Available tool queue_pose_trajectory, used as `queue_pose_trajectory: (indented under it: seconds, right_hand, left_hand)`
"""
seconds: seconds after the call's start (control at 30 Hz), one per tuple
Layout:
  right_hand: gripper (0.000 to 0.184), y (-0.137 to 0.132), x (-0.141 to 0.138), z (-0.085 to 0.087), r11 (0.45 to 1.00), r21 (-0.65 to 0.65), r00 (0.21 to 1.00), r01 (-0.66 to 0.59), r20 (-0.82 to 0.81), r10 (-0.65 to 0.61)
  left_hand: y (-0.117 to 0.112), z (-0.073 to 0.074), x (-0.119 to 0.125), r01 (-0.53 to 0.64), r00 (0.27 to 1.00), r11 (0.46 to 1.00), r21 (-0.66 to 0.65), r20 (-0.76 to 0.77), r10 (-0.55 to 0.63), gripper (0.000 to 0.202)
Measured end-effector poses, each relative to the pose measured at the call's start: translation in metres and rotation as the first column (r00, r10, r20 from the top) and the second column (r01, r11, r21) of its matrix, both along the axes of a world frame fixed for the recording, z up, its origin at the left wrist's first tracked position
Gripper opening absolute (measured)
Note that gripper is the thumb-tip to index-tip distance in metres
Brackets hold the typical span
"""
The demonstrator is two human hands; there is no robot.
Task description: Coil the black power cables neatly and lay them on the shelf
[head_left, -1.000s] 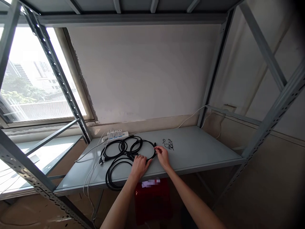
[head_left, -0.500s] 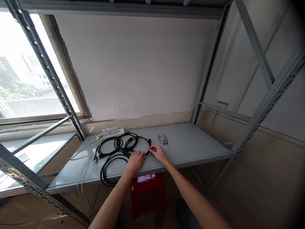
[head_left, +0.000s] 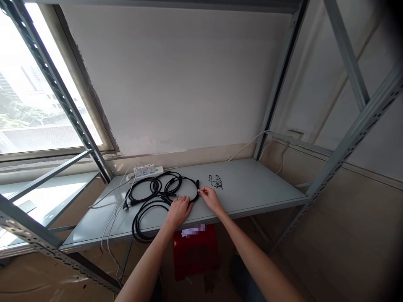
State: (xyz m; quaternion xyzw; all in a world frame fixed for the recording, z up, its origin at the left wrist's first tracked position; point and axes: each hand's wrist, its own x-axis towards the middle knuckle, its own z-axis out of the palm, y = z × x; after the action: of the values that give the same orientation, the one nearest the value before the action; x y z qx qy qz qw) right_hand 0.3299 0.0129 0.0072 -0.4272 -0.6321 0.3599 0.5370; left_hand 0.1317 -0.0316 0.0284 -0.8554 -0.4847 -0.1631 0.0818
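Several black cables (head_left: 157,193) lie coiled in loops on a grey metal shelf (head_left: 252,188). My left hand (head_left: 179,209) rests on the near side of the rightmost loop, fingers laid over the cable. My right hand (head_left: 209,197) pinches the right edge of that same loop, close to its black plug end (head_left: 197,184). A small tangle of thin black wire ties (head_left: 215,182) lies just right of my right hand.
A white power strip (head_left: 145,171) with white cords sits at the back left of the shelf, cords trailing over the front edge. A red stool (head_left: 195,251) stands under the shelf. Steel rack posts frame both sides; a window is at left.
The view has shifted slightly; both hands stay on the rightmost cable loop, the right hand now nearer its plug end.
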Motion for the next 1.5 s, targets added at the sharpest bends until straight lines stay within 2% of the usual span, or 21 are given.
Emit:
queue_pose_trajectory:
  seconds: [0.4,0.63,0.83,1.0,1.23,1.5]
  right_hand:
    - [0.034,0.006,0.000,-0.006,0.998,-0.052,0.999,-0.026,-0.036,0.024]
    - [0.041,0.002,0.001,-0.002,0.987,-0.139,0.993,0.077,-0.081,-0.089]
    - [0.041,0.004,0.005,-0.003,0.994,-0.023,0.993,0.107,0.056,-0.105]
    - [0.038,0.004,0.005,-0.005,0.989,0.032,0.989,0.144,0.041,-0.145]
    - [0.040,0.003,0.003,-0.003,0.997,-0.026,0.997,0.071,0.003,-0.071]
    - [0.047,-0.007,0.002,0.009,0.997,0.008,0.995,0.075,0.069,-0.075]
  left_hand:
    - [0.000,-0.001,0.000,-0.004,1.000,1.000,0.020,-0.014,0.004,0.026]
    - [0.001,-0.002,-0.001,-0.006,1.000,1.000,0.023,-0.009,0.006,0.026]
    - [0.001,-0.002,-0.001,-0.009,1.000,1.000,0.019,-0.013,0.010,0.026]
    - [0.001,-0.002,-0.001,-0.003,1.000,1.000,0.026,-0.019,0.004,0.027]
    - [0.000,-0.001,-0.001,-0.001,1.000,1.000,0.029,-0.017,0.001,0.028]
    - [-0.001,0.000,-0.001,-0.008,1.000,1.000,0.014,-0.009,0.008,0.028]
